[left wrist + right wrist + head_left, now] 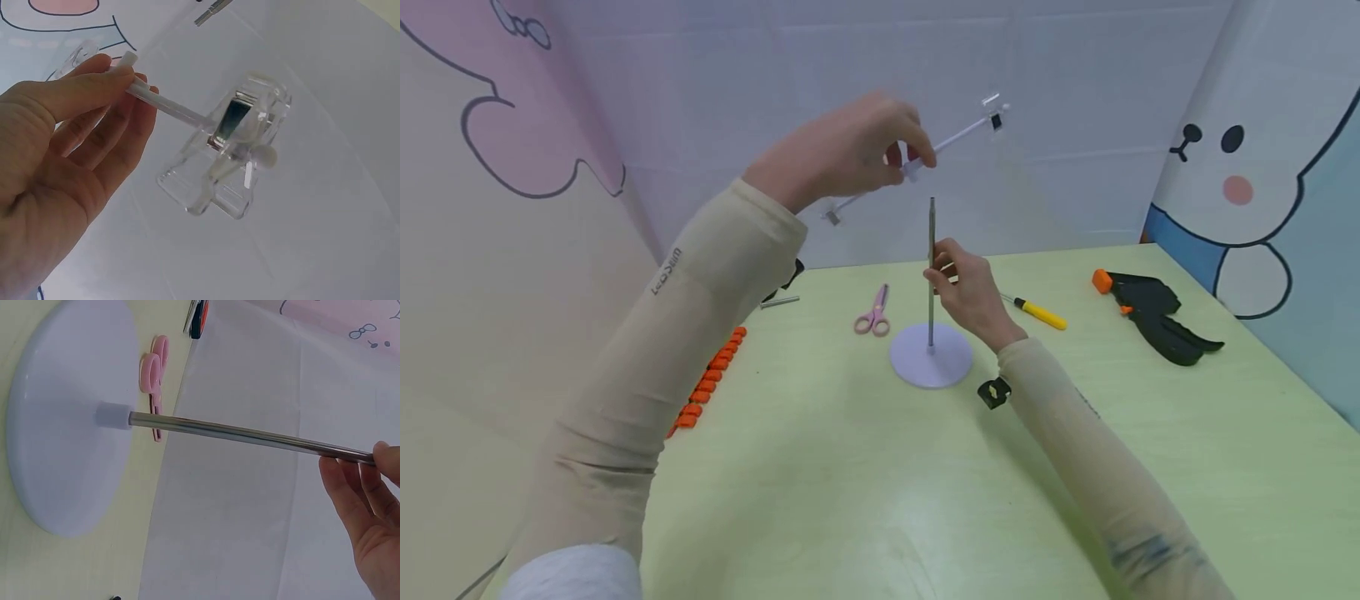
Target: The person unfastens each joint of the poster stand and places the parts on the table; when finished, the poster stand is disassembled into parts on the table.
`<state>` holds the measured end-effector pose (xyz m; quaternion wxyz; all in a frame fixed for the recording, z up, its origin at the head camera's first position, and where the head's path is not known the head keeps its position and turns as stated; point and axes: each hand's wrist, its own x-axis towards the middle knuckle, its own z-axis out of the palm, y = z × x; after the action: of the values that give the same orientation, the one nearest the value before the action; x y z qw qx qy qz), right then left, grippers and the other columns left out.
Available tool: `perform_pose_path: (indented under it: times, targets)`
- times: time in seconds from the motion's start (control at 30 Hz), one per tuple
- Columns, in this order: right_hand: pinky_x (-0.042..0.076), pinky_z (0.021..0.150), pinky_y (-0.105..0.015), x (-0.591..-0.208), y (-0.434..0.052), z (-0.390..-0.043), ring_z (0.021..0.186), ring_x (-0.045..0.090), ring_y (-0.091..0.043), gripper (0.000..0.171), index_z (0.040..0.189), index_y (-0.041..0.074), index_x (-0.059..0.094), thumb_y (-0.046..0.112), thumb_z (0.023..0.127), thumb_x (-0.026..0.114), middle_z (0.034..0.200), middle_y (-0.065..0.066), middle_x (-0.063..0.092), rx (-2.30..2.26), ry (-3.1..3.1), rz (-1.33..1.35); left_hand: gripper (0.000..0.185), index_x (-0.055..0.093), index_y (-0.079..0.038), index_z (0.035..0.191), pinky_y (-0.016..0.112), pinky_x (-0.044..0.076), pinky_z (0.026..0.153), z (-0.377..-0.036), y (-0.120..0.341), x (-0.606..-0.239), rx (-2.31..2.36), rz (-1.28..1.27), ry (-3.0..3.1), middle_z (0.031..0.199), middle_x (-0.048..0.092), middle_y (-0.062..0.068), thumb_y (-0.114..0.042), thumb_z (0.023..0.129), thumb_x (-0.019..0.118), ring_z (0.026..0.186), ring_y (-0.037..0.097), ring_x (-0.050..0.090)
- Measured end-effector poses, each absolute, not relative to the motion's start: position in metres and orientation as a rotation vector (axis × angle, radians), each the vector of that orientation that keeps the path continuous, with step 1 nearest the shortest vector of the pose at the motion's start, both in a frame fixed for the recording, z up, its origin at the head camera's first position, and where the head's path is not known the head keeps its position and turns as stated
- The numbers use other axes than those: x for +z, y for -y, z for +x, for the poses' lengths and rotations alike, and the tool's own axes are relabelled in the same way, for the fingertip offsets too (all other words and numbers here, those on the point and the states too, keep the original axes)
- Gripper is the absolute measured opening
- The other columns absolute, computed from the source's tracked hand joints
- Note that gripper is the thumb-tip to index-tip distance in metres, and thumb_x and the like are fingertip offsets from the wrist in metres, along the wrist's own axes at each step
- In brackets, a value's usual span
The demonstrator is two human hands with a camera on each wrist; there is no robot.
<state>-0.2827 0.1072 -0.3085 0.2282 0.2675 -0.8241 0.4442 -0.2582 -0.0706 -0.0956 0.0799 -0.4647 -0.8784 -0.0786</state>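
A metal rod point(932, 250) stands upright in the socket of a round white base point(910, 358) on the table. My right hand point(968, 287) pinches the rod between thumb and fingers, and the right wrist view shows the rod point(237, 434) running from the base point(69, 469) to the fingertips. Raised above the rod's top, my left hand point(861, 150) holds a thin white crossbar point(962, 135) by its middle. At the bar's right end hangs a clear plastic clip point(996, 117), and another clip point(832, 217) shows at its left end. In the left wrist view one clear clip point(234, 125) appears large; the bar's middle is partly covered by fingers.
Pink scissors point(872, 312) lie left of the base. A yellow-handled screwdriver point(1041, 314) lies behind the right hand. Farther right is a black and orange glue gun point(1157, 317). Orange pieces point(707, 379) and a short metal rod point(779, 302) lie at left.
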Motion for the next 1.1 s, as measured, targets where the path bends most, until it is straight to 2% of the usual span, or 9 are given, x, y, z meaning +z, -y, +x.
perform_pose_path:
  times: [0.23, 0.57, 0.77, 1.1]
  targets:
    - [0.056, 0.065, -0.034, -0.308, -0.109, -0.281, 0.075, 0.066, -0.028, 0.017, 0.105, 0.002, 0.053, 0.002, 0.091, 0.062, 0.089, -0.015, 0.063, 1.19, 2.275, 0.727, 0.029, 0.067, 0.0, 0.114, 0.027, 0.05, 0.081, -0.255, 0.089, -0.104, -0.371, -1.335, 2.671, 0.103, 0.061, 0.009, 0.006, 0.087, 0.062, 0.092, 0.015, 0.06]
    - [0.055, 0.066, -0.035, -0.306, -0.112, -0.279, 0.078, 0.066, -0.033, 0.015, 0.103, 0.002, 0.053, 0.001, 0.09, 0.061, 0.088, -0.015, 0.062, 1.213, 2.268, 0.762, 0.03, 0.067, 0.0, 0.113, 0.026, 0.052, 0.077, -0.251, 0.107, -0.117, -0.518, -1.295, 2.639, 0.103, 0.063, 0.009, 0.005, 0.084, 0.067, 0.089, 0.015, 0.063]
    - [0.056, 0.065, -0.034, -0.305, -0.114, -0.279, 0.078, 0.066, -0.032, 0.016, 0.104, 0.001, 0.053, 0.001, 0.09, 0.061, 0.088, -0.015, 0.062, 1.202, 2.266, 0.768, 0.031, 0.068, 0.001, 0.112, 0.029, 0.053, 0.078, -0.248, 0.113, -0.128, -0.701, -1.237, 2.647, 0.105, 0.064, 0.011, 0.008, 0.082, 0.068, 0.09, 0.019, 0.065]
    - [0.056, 0.064, -0.033, -0.306, -0.116, -0.279, 0.077, 0.066, -0.032, 0.016, 0.104, 0.001, 0.053, 0.001, 0.091, 0.061, 0.088, -0.015, 0.062, 1.214, 2.266, 0.771, 0.028, 0.07, 0.001, 0.106, 0.028, 0.054, 0.072, -0.239, 0.128, -0.147, -0.817, -1.186, 2.566, 0.095, 0.067, 0.008, 0.005, 0.079, 0.072, 0.08, 0.017, 0.067]
